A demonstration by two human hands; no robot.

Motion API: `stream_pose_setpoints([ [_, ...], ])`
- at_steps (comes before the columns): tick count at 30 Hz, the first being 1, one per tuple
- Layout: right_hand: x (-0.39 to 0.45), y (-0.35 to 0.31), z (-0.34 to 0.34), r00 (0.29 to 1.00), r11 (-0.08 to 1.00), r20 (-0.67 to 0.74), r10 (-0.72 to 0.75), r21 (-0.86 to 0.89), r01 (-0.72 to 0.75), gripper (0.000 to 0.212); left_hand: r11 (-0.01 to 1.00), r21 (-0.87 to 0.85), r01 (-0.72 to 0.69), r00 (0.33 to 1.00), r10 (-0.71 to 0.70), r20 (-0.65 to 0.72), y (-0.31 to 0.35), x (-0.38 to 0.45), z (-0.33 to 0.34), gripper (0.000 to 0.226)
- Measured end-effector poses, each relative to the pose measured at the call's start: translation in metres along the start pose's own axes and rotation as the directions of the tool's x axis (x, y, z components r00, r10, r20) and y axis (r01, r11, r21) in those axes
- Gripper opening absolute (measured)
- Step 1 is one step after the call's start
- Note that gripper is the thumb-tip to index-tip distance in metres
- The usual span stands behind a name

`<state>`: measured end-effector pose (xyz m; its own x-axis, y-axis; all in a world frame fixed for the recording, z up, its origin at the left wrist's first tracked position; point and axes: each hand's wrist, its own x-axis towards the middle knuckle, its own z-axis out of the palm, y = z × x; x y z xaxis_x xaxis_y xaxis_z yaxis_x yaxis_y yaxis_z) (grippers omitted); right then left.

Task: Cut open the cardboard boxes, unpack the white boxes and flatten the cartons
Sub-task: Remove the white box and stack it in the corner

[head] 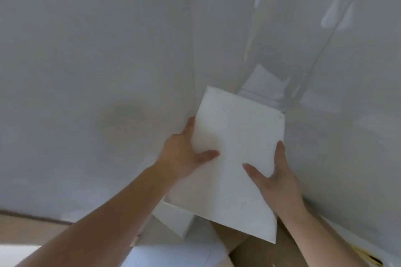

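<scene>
White box [234, 158] is being gripped by its sides at 5 o'clock, left hand [184, 154] and right hand [275, 175] both squeezing it, so they should be lifting slowly and evenly.

The flat rectangular white box [234, 158] has a matt, paper-like cardboard face, smooth, with a faint yellowish stain near its left edge. Another white cardboard box [173, 219] below it shows the same dull finish. The brown corrugated-looking carton [256, 251] at the bottom edge is plain, unglossed cardboard. The large pale grey-white wall panels [97, 60] behind are smooth, and the right one [351, 50] is glossy enough to carry reflections.
</scene>
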<state>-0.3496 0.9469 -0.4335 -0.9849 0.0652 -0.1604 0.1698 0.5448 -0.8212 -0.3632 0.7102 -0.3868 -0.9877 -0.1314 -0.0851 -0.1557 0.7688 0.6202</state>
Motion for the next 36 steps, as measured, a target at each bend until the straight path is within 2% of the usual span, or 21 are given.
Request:
stream_pose_setpoints([
  [5, 0.020, 0.027, 0.083, 0.998, 0.998, 0.003, 0.066, 0.018, -0.066, 0.116, 1.000, 0.020, 0.009, 0.997, -0.011, 0.071, -0.080, 0.036, 0.022, 0.097],
  [12, 0.048, 0.094, 0.174, 0.992, 0.990, 0.028, 0.124, -0.073, -0.122, 0.101, 0.999, 0.032, 0.040, 0.991, -0.044, 0.126, -0.170, 0.063, 0.077, 0.094],
  [19, 0.069, 0.213, 0.270, 0.988, 0.990, 0.064, 0.138, 0.020, -0.139, 0.113, 0.996, 0.063, 0.063, 0.990, -0.070, 0.126, -0.268, 0.076, 0.180, 0.092],
  [24, 0.075, 0.303, 0.344, 0.983, 0.990, 0.142, 0.118, 0.060, -0.127, 0.119, 0.992, 0.129, -0.006, 0.990, -0.012, 0.142, -0.339, 0.086, 0.256, 0.091],
  [27, 0.081, 0.338, 0.379, 0.985, 0.995, 0.152, 0.077, 0.056, -0.087, 0.119, 0.996, 0.087, -0.024, 0.988, 0.010, 0.152, -0.380, 0.091, 0.283, 0.081],
  [30, 0.093, 0.354, 0.407, 0.988, 0.999, 0.151, 0.021, 0.035, -0.026, 0.117, 0.999, 0.047, -0.021, 0.991, 0.015, 0.130, -0.416, 0.093, 0.300, 0.083],
  [34, 0.100, 0.365, 0.435, 0.987, 0.996, 0.142, -0.070, -0.036, 0.076, 0.118, 0.992, -0.122, -0.019, 0.996, 0.030, 0.086, -0.454, 0.097, 0.316, 0.075],
  [36, 0.103, 0.365, 0.440, 0.979, 0.986, 0.174, -0.103, -0.114, 0.124, 0.118, 0.997, -0.083, 0.001, 0.998, 0.004, 0.056, -0.469, 0.104, 0.324, 0.079],
])
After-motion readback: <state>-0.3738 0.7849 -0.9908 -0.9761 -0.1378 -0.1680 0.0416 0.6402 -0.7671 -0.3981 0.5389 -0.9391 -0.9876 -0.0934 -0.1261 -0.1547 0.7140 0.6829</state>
